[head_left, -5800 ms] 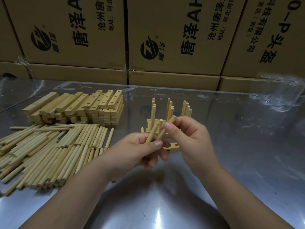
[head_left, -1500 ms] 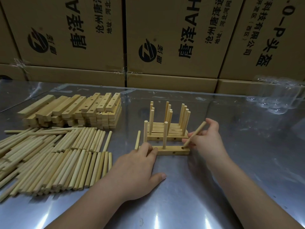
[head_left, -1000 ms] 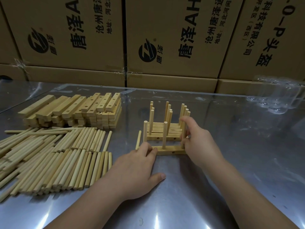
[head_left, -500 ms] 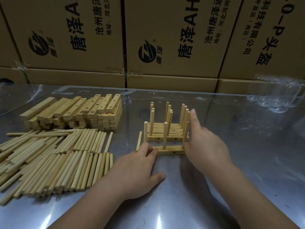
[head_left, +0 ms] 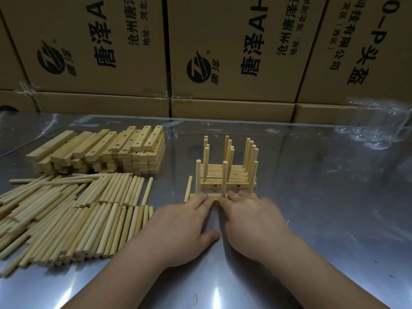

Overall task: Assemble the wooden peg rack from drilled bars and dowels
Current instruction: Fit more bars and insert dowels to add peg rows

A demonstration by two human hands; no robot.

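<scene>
My left grip (head_left: 178,221) and my right grip (head_left: 252,219) are flat with straight fingers. They press on the drilled bar (head_left: 215,196) on the desk (head_left: 323,208) and clasp nothing. Three dowels (head_left: 224,178) stand upright in this bar, just before the finished racks (head_left: 231,186).

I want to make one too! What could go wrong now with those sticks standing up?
The left hand and right hand both rest their fingers on the front bar. If it is pushed unevenly, its upright dowels might tilt, or bump the finished pieces close behind. The loose dowel lying by the bar's left end could roll away or get caught under the bar.
</scene>
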